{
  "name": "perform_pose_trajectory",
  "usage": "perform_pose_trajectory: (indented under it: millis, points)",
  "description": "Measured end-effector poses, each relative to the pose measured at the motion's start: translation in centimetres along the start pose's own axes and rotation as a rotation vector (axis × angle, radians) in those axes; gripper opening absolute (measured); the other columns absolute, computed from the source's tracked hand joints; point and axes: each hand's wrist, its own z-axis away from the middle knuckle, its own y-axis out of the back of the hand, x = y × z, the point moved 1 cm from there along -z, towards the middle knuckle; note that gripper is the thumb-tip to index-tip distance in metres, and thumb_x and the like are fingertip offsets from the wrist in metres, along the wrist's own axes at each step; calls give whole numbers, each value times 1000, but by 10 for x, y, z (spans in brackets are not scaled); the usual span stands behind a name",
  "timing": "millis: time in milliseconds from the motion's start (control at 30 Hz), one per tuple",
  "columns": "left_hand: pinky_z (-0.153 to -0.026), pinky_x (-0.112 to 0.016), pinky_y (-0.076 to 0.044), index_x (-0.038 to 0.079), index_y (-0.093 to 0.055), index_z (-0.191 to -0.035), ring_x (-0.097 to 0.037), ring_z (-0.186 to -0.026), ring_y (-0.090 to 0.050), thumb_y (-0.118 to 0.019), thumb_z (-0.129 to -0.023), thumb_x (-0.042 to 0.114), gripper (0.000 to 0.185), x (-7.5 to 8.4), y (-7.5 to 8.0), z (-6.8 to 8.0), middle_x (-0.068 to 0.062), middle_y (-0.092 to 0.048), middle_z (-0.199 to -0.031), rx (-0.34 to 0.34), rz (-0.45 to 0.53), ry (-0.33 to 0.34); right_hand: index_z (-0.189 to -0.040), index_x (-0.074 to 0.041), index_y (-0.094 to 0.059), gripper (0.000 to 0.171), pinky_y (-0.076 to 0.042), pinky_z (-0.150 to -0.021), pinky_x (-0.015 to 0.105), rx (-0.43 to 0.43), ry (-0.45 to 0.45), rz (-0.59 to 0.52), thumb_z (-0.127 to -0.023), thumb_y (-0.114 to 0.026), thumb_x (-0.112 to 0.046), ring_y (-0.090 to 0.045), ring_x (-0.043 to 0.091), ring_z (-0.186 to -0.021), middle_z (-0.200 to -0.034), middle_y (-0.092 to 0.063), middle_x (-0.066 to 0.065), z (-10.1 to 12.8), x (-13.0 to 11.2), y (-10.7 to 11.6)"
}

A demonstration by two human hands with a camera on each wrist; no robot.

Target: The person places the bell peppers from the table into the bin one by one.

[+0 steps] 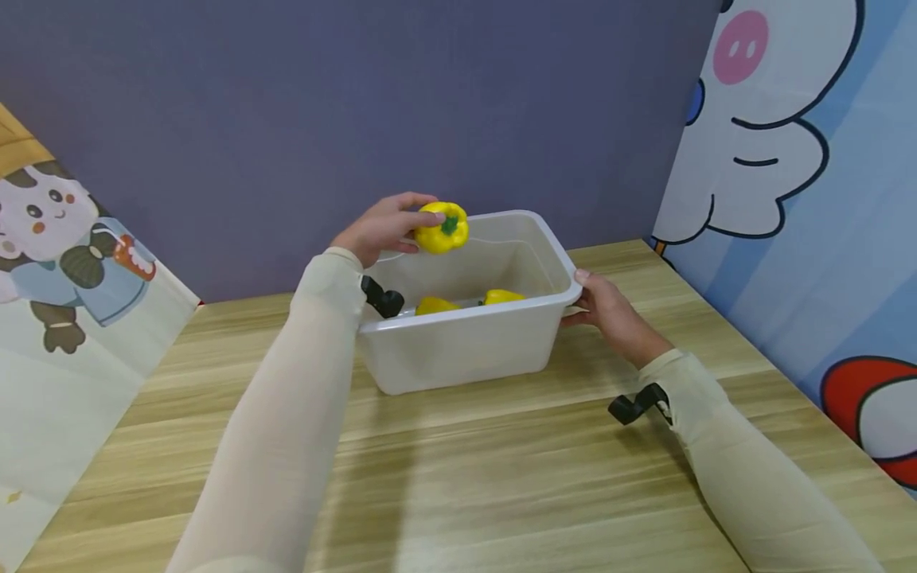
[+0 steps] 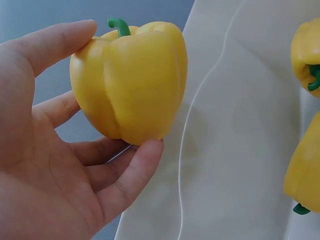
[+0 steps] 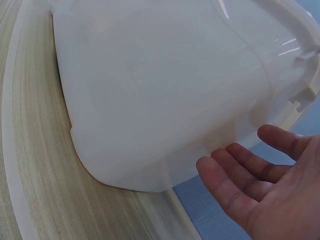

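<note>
My left hand (image 1: 387,227) holds a yellow bell pepper (image 1: 435,240) above the left part of a white plastic bin (image 1: 458,350). In the left wrist view, thumb and fingers are around the pepper (image 2: 140,85), its green stem pointing up. Two more yellow peppers lie inside the bin, a left one (image 1: 435,305) and a right one (image 1: 503,297); the front wall partly hides them. At the bin's right end, my right hand (image 1: 609,310) grips the rim, thumb on top and fingers below. The right wrist view shows those fingers (image 3: 235,182) beside the outer wall.
The bin stands on a wood-grain table (image 1: 487,469), close to a plain dark blue-grey wall (image 1: 358,103) at the back. Panels with cartoon prints, one left (image 1: 72,255) and one right (image 1: 781,278), border the table. A black wrist mount (image 1: 383,298) sits at the bin's left front rim.
</note>
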Motion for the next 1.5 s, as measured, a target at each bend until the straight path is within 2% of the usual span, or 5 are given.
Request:
perform_pose_trajectory:
  millis: [400, 700, 900, 1133, 1500]
  points:
    - [-100, -39, -49, 23, -46, -149, -23, -116, -58, -67, -96, 42, 61, -3, -2, -4, 1, -49, -143, -23, -52, -21, -142, 6, -44, 69, -56, -84, 42, 9, 29, -47, -106, -36, -52, -60, 18, -110, -128, -57, 20, -1, 2, 1]
    - [-101, -39, -48, 27, -46, -150, -20, -119, -55, -69, -94, 42, 62, -2, -1, -7, 2, -44, -147, -52, -72, 11, -140, 6, -46, 67, -56, -82, 40, 22, 15, -48, -106, -35, -51, -61, 17, -108, -125, -61, 15, -3, 2, 1]
    - [-99, -39, -49, 27, -48, -148, -20, -118, -53, -70, -95, 39, 59, -2, -3, -8, 3, -46, -145, -42, -110, 49, -139, 6, -47, 67, -57, -81, 39, 21, 20, -43, -106, -34, -50, -62, 16, -107, -124, -63, 13, -3, 1, 0]
    - [-100, -40, -49, 26, -48, -147, -21, -116, -54, -72, -94, 35, 59, -5, -3, -7, 1, -49, -141, -38, -119, 56, -139, 6, -47, 64, -57, -81, 38, 15, 20, -48, -107, -33, -48, -62, 16, -107, -123, -64, 12, -4, 3, 0]
    - [-102, -39, -47, 25, -49, -147, -19, -119, -53, -72, -93, 33, 59, -4, -3, -7, 2, -47, -145, -59, -141, 80, -138, 4, -49, 62, -56, -82, 40, 7, 42, -62, -108, -32, -46, -62, 17, -108, -123, -63, 15, -3, 3, 0]
